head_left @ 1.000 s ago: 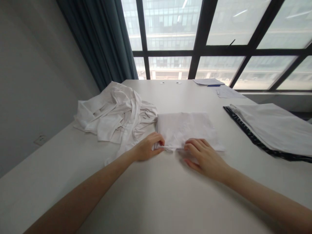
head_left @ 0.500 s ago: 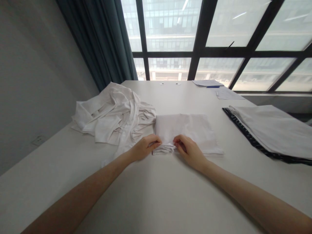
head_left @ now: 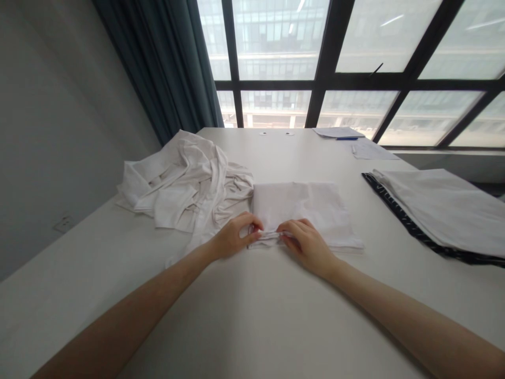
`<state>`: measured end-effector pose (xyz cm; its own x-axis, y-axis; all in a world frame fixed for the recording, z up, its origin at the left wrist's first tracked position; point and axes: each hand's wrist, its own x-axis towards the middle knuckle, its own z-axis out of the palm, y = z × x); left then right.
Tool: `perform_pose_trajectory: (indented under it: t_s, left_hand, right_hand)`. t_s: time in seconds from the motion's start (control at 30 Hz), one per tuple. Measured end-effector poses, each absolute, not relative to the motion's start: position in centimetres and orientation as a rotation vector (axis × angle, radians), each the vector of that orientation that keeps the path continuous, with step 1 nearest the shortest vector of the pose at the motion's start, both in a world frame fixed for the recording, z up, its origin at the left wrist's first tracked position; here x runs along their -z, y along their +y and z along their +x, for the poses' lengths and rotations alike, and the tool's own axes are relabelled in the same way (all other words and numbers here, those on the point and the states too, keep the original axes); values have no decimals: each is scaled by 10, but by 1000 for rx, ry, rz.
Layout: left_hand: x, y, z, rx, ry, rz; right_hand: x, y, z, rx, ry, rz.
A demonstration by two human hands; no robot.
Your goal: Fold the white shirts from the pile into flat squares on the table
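A folded white garment [head_left: 303,208] lies flat in the middle of the white table [head_left: 252,316]. My left hand [head_left: 232,237] pinches its near left corner with closed fingers. My right hand [head_left: 307,245] grips the near edge just to the right, fingers curled onto the cloth. The two hands sit close together at that edge.
A crumpled heap of white clothes [head_left: 185,181] lies to the left, touching the folded piece. A stack of folded garments, white over dark patterned [head_left: 442,208], sits at the right. Papers and a blue pen [head_left: 347,138] lie at the far edge by the window. A dark curtain [head_left: 169,68] hangs at the back left.
My right hand has slid left along the near edge and closed on the cloth, ending near my left hand. The left hand stayed pinched at the corner.
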<state>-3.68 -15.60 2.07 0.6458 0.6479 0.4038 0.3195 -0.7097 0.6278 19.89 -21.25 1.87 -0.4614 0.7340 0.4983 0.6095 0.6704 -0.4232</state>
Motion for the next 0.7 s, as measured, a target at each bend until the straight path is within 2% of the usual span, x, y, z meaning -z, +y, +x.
perform_pose_trajectory:
  t_s: [0.3, 0.53, 0.7]
  left_hand:
    - [-15, -154, -37, -890, 799, 2332]
    - [-15, -151, -37, -1017, 842, 2273]
    - [-16, -153, -37, -1103, 814, 2373]
  right_hand:
    - [-20, -214, 199, -233, -2143, -1063]
    - [-20, -213, 201, 109, -2316, -1021]
    - [-18, -212, 201, 112, -2273, -1118]
